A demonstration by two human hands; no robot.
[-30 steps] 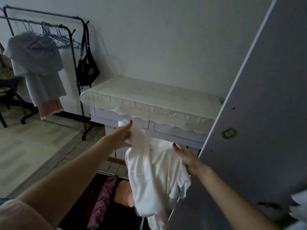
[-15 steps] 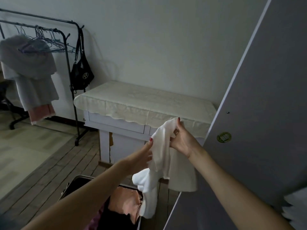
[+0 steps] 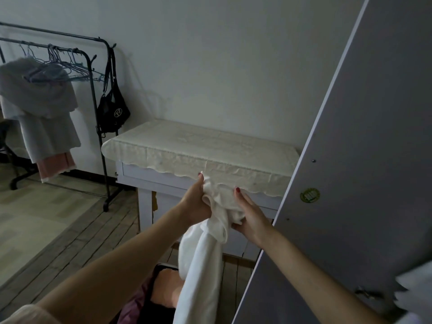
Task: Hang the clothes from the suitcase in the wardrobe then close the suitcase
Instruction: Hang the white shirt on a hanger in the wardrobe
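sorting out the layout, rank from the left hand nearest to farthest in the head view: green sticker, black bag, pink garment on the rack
From the left hand:
1. Black bag, hanging up-left on the rack's end.
2. Green sticker, right, on the wardrobe door; close to the bag's rank.
3. Pink garment, far left, lowest on the rack.

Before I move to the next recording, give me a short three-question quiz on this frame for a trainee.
1. True or false: both hands grip the white garment.
2. Multiple choice: the black bag hangs from A) the wardrobe door, B) the end of the clothes rack, C) the covered table.
3. Short answer: is the suitcase below the hands open or closed?

Key:
1. True: the left hand and the right hand both hold its bunched top, in front of the table.
2. B.
3. Open, with pink and purple clothes visible inside.
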